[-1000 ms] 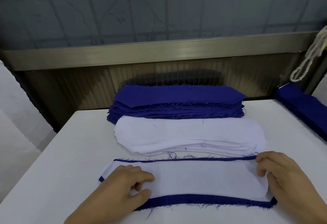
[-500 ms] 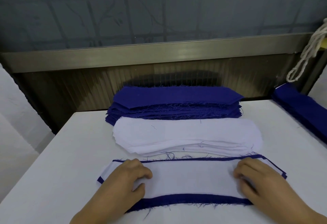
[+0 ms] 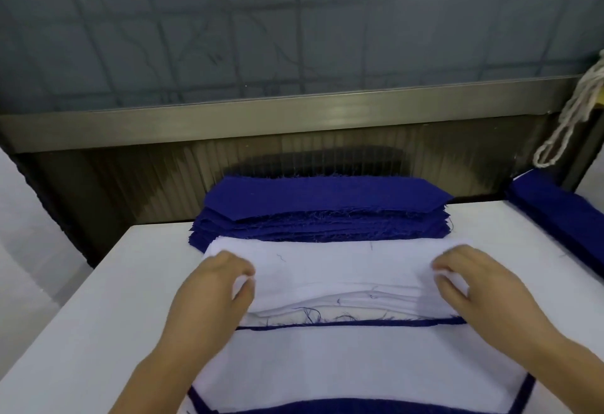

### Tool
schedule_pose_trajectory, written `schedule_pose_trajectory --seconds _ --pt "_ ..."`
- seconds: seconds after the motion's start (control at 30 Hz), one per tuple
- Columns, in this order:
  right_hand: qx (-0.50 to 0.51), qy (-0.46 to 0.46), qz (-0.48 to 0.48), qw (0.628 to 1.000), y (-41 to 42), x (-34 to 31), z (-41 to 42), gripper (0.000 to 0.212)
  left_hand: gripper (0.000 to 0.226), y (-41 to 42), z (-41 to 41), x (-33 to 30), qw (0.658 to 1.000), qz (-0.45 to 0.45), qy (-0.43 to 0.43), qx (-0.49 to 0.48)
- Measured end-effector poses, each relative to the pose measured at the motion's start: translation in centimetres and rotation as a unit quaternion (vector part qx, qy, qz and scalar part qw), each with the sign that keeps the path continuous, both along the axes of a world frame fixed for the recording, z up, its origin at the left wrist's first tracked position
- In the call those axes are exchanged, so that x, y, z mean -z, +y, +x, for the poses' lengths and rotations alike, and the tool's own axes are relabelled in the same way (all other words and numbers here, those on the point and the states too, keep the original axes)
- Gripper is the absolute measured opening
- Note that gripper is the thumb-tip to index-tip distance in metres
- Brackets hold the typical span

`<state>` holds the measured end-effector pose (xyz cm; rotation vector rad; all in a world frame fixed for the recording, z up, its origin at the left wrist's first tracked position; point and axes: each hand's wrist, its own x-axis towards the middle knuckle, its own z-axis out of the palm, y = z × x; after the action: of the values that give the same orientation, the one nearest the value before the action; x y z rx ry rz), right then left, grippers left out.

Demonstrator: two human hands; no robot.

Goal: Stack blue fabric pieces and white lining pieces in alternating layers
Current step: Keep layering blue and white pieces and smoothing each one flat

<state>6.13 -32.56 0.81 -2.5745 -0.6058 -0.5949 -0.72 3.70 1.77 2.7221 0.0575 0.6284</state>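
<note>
White soft lining pile [image 3: 330, 269]: we pinch its top piece with our left hand [image 3: 215, 286] and right hand [image 3: 474, 279].

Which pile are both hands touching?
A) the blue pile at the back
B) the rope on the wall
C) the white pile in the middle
C: the left hand and right hand hold the two ends of the white pile, in front of the blue pile.
</note>
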Motion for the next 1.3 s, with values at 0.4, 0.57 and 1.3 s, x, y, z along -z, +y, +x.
schedule_pose_trajectory --seconds 0.4,0.57,1.3 --pt "0.002 0.022 -0.087 0.996 4.5 -2.7 11.2 0.04 0.048 -0.6 13.1 -1.5 0.979 0.189 0.052 0.05" --pt "0.001 -0.066 -0.166 0.984 4.5 -3.0 11.6 0.021 0.037 -0.8 12.7 -1.3 0.97 0.237 -0.028 0.039" --pt "-0.036 -0.031 -0.044 0.998 3.8 -3.7 11.4 0.017 0.028 -0.7 13.0 -2.6 0.991 0.118 -0.032 0.047"
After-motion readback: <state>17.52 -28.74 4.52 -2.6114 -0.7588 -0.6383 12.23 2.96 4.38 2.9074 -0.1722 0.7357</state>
